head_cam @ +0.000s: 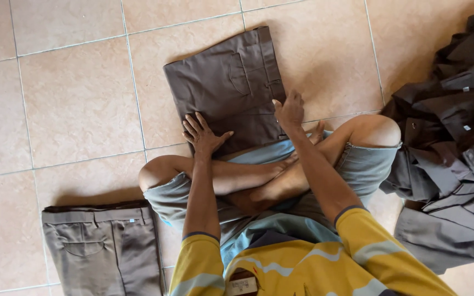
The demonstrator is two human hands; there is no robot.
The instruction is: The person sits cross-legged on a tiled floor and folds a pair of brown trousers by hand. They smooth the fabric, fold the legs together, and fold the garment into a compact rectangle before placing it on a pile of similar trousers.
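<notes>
I sit cross-legged on a tiled floor [78, 98]. A folded dark brown pair of trousers [229, 82] lies in front of my legs, back pocket facing up. My left hand [203, 133] presses flat on its near left part, fingers spread. My right hand [289, 109] rests at its near right edge, by the waistband, with the fingers curled over the cloth.
Another folded grey-brown pair of trousers [102, 249] lies at my lower left. A heap of dark brown and grey garments [456, 142] is piled on the floor at my right, touching my knee.
</notes>
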